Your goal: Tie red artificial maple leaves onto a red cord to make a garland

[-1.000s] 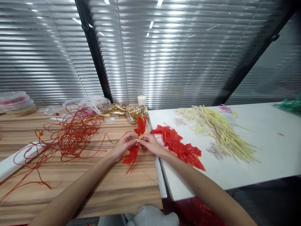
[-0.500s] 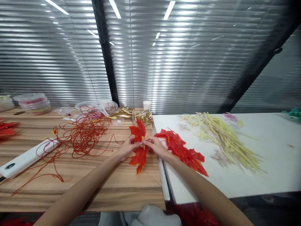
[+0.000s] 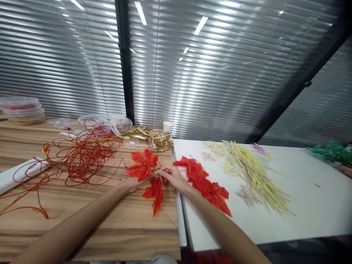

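Red leaves (image 3: 143,164) are pinched near their yellow middle by the left hand (image 3: 134,184) and right hand (image 3: 173,177); likely light and floppy, they're best held there.

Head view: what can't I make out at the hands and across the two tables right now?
All in the head view:
- Left hand: fingers mostly hidden behind the upper red leaf.
- Yellow stems by the right hand: too small, and partly covered by fingers, to tell how they join.
- White bar: near end cut off by the left edge.
- Green foliage: cut off by the right edge.
- Gold packet: print too small to read.
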`<act>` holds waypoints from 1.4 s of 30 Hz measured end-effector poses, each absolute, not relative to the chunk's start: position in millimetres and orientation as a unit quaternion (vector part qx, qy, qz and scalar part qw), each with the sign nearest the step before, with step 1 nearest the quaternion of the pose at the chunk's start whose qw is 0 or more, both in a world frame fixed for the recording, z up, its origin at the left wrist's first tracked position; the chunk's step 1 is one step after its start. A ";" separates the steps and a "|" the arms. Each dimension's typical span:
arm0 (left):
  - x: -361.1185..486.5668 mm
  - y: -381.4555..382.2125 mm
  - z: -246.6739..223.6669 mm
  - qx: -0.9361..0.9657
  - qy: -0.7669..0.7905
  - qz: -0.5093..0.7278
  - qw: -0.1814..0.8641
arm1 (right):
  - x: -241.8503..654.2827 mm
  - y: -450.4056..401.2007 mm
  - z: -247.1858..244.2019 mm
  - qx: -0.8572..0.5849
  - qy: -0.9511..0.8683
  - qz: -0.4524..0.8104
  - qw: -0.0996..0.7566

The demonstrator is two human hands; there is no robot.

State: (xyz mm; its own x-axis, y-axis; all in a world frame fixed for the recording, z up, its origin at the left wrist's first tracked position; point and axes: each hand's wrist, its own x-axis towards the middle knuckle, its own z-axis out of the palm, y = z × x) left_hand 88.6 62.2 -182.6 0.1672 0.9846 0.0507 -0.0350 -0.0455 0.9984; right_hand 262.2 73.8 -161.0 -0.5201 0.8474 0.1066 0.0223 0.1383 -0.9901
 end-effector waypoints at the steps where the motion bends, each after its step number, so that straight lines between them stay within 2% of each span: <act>1: 88.0 61.3 -182.6 0.544 0.438 0.466 0.543 | 262.2 73.6 -160.4 -0.330 -0.663 0.566 0.362; 9: 96.3 57.3 -171.2 0.472 0.438 0.477 0.597 | 262.7 77.1 -166.1 -0.330 -0.685 0.535 0.368; 24: 96.6 58.8 -163.5 0.563 0.438 0.466 0.523 | 258.6 83.3 -169.9 -0.315 -0.664 0.554 0.392; 33: 98.8 55.5 -157.4 0.537 0.453 0.454 0.549 | 256.3 80.7 -163.6 -0.287 -0.616 0.625 0.384; 42: 96.7 56.0 -157.8 0.529 0.452 0.454 0.556 | 258.0 81.8 -162.8 -0.307 -0.642 0.587 0.385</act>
State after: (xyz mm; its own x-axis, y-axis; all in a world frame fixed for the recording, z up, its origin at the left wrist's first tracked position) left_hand 96.7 56.0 -157.8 0.1797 0.9835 -0.0218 -0.0271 0.0271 0.9993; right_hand 258.0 81.8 -162.8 -0.5146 0.8468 0.1346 -0.0578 0.1224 -0.9908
